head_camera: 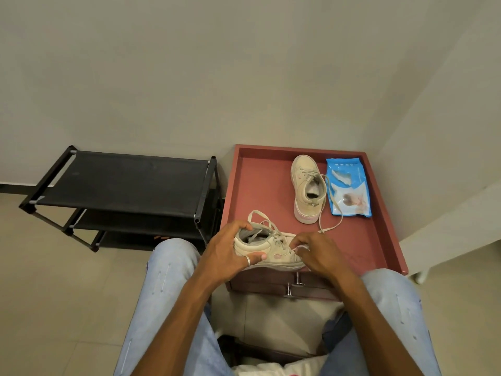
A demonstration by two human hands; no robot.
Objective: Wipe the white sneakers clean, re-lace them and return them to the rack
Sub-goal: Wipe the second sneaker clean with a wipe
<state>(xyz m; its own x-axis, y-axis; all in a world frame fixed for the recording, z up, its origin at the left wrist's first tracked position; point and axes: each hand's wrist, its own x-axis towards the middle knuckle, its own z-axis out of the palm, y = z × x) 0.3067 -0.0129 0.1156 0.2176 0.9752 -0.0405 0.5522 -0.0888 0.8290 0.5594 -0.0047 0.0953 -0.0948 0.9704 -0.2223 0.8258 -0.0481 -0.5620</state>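
A white sneaker (267, 249) lies on its side at the near edge of the red cabinet top (257, 191), toe pointing right. My left hand (226, 249) grips its heel and collar. My right hand (315, 249) pinches the white lace near the toe end of the eyelets. Loops of loose lace stick up behind the shoe's collar. The second white sneaker (307, 189) stands upright farther back, its lace (329, 213) trailing loose over the red surface. The black shoe rack (122, 191) stands to the left, its top shelf bare.
A blue pack of wipes (348, 187) lies right of the far sneaker. The cabinet has a raised rim and drawer handles (294, 284) facing me. My knees in light jeans flank the cabinet. Walls close in behind and at the right.
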